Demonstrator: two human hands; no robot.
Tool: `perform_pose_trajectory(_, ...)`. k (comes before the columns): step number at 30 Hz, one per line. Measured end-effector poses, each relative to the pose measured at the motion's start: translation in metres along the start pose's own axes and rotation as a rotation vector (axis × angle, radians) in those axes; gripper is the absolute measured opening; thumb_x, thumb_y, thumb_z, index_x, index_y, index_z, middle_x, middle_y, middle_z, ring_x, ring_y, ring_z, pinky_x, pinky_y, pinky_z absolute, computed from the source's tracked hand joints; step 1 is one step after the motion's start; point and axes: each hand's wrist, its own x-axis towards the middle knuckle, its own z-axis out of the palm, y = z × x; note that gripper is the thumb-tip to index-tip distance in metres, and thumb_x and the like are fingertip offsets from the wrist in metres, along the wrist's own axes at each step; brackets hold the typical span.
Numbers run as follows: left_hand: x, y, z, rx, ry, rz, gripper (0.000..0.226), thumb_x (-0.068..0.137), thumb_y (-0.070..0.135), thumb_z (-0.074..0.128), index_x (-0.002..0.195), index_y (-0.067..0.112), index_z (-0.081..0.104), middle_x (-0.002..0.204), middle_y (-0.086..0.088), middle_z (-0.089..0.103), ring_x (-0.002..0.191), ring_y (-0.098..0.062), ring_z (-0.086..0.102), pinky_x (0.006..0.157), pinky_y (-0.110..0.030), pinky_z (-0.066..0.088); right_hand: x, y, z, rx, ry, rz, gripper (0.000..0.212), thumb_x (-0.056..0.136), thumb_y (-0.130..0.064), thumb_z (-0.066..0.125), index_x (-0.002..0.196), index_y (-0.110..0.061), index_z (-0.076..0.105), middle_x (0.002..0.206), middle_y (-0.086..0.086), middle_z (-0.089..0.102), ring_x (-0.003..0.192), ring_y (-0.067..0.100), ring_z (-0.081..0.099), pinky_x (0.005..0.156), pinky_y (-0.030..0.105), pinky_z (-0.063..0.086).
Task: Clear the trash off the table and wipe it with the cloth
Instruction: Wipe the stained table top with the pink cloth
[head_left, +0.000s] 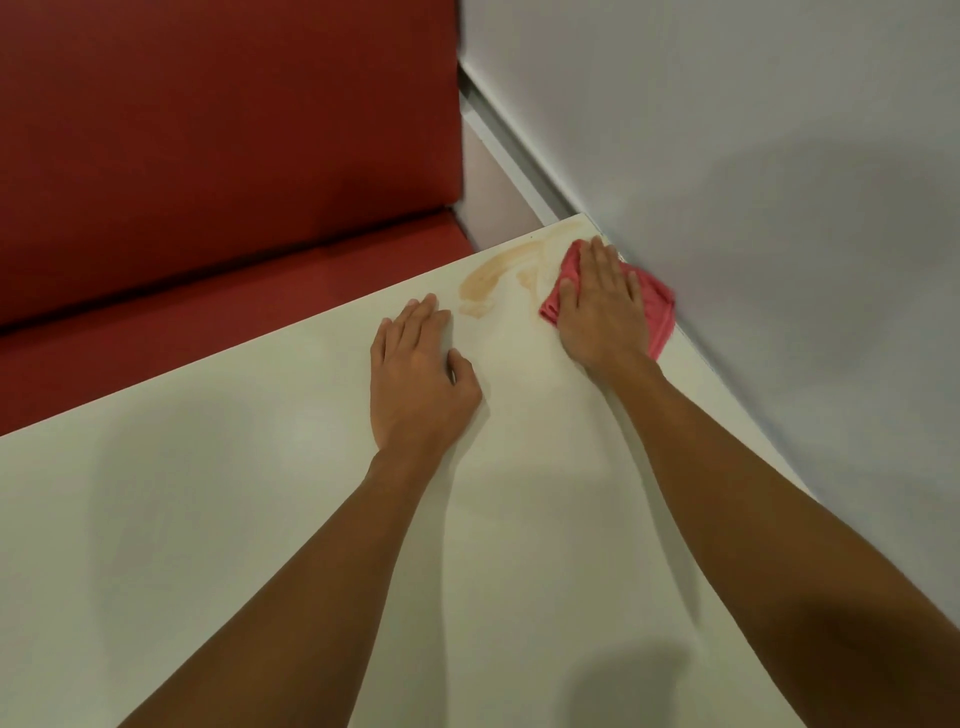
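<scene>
Broadly, a pale cream table with a smooth, matte, flat top fills the lower part of the view, its straight far edge running up toward a corner where it meets a plain grey wall on the right. Behind the table's far edge sits a red booth seat, its upholstered back and cushion smooth and rectangular, with a seam where back meets seat. Two bare forearms reach across the tabletop from the near side, well apart from each other. On the table near the far corner lies a tan, smeared stain, curved and streaky, between the two hands. The right hand lies flat with straight fingers pressing on a pink cloth, soft and bunched, which sits on the tabletop just beside the wall; the wall stands close against the cloth's far side. The left hand rests palm down on bare table, fingers straight and together, holding nothing, just beside the stain's near end.
</scene>
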Motion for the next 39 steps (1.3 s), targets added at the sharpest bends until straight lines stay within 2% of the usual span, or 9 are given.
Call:
perform_pose_trajectory(5, 0.000, 0.000, 0.001, -0.009, 0.011, 0.002, 0.050, 0.095, 0.023, 0.054, 0.144, 0.013, 0.059, 0.160, -0.002, 0.048, 0.153, -0.018, 0.035, 0.130, -0.040, 0.016, 0.048, -0.022, -0.002, 0.021, 0.006, 0.079, 0.063, 0.111, -0.038, 0.013, 0.168, -0.014, 0.004, 0.177, 0.003, 0.001, 0.163, 0.019, -0.003, 0.132, 0.047, 0.001)
perform_pose_trajectory(11, 0.000, 0.000, 0.002, -0.005, -0.002, -0.008, 0.050, 0.097, 0.024, 0.055, 0.146, 0.014, 0.057, 0.162, 0.000, 0.045, 0.154, -0.017, 0.033, 0.131, -0.039, 0.014, -0.021, 0.002, -0.005, 0.004, -0.036, -0.274, 0.058, 0.113, -0.041, 0.013, 0.169, -0.026, 0.006, 0.176, -0.008, 0.004, 0.162, 0.010, -0.001, 0.132, 0.039, 0.000)
perform_pose_trajectory(18, 0.000, 0.001, 0.001, -0.013, 0.010, -0.002, 0.050, 0.095, 0.023, 0.055, 0.144, 0.013, 0.059, 0.161, -0.002, 0.047, 0.153, -0.018, 0.035, 0.130, -0.041, 0.016, 0.026, -0.019, -0.004, -0.012, 0.000, 0.045, 0.063, 0.111, -0.040, 0.013, 0.169, -0.016, 0.004, 0.177, 0.002, 0.001, 0.163, 0.021, -0.003, 0.131, 0.047, 0.000)
perform_pose_trajectory(24, 0.000, 0.000, 0.002, -0.022, 0.016, 0.003, 0.050, 0.095, 0.022, 0.055, 0.144, 0.013, 0.059, 0.160, -0.001, 0.048, 0.152, -0.018, 0.036, 0.131, -0.037, 0.014, -0.032, -0.010, -0.005, -0.036, -0.049, -0.412, 0.059, 0.112, -0.041, 0.016, 0.169, -0.027, 0.006, 0.176, -0.010, 0.003, 0.162, 0.011, -0.002, 0.132, 0.041, 0.000)
perform_pose_trajectory(26, -0.001, 0.000, 0.001, -0.013, 0.013, 0.000, 0.049, 0.096, 0.022, 0.056, 0.145, 0.014, 0.059, 0.161, -0.001, 0.047, 0.153, -0.017, 0.035, 0.131, -0.037, 0.013, -0.046, 0.005, -0.003, -0.023, -0.023, -0.350, 0.059, 0.112, -0.043, 0.014, 0.169, -0.029, 0.006, 0.176, -0.011, 0.004, 0.162, 0.008, -0.003, 0.131, 0.038, -0.001)
perform_pose_trajectory(31, 0.001, 0.002, -0.001, -0.011, -0.001, -0.006, 0.050, 0.097, 0.023, 0.055, 0.146, 0.014, 0.058, 0.161, -0.001, 0.046, 0.153, -0.017, 0.034, 0.131, -0.038, 0.013, 0.007, -0.027, -0.002, -0.006, 0.001, 0.032, 0.063, 0.111, -0.042, 0.012, 0.169, -0.019, 0.002, 0.177, 0.000, -0.001, 0.163, 0.021, -0.004, 0.131, 0.048, -0.001)
perform_pose_trajectory(33, 0.001, 0.001, 0.000, -0.003, -0.004, -0.007, 0.051, 0.097, 0.024, 0.054, 0.147, 0.014, 0.057, 0.162, -0.001, 0.046, 0.154, -0.017, 0.033, 0.131, -0.037, 0.012, 0.008, -0.041, -0.003, -0.017, -0.023, -0.074, 0.062, 0.112, -0.041, 0.014, 0.169, -0.021, 0.004, 0.177, -0.002, 0.000, 0.163, 0.020, -0.004, 0.132, 0.048, -0.001)
perform_pose_trajectory(36, -0.001, 0.000, 0.002, -0.011, 0.000, -0.002, 0.051, 0.097, 0.023, 0.054, 0.146, 0.013, 0.058, 0.162, -0.002, 0.045, 0.154, -0.017, 0.033, 0.131, -0.038, 0.013, -0.034, -0.026, -0.003, -0.055, -0.051, -0.420, 0.058, 0.113, -0.039, 0.019, 0.169, -0.028, 0.007, 0.176, -0.010, 0.004, 0.162, 0.012, -0.002, 0.132, 0.043, 0.002)
perform_pose_trajectory(39, -0.002, 0.001, 0.001, -0.011, 0.000, -0.002, 0.050, 0.098, 0.023, 0.054, 0.147, 0.012, 0.058, 0.162, -0.003, 0.045, 0.154, -0.018, 0.033, 0.131, -0.039, 0.013, -0.050, 0.003, -0.004, -0.046, -0.026, -0.367, 0.058, 0.113, -0.043, 0.014, 0.169, -0.030, 0.005, 0.176, -0.012, 0.003, 0.162, 0.008, -0.003, 0.131, 0.038, -0.001)
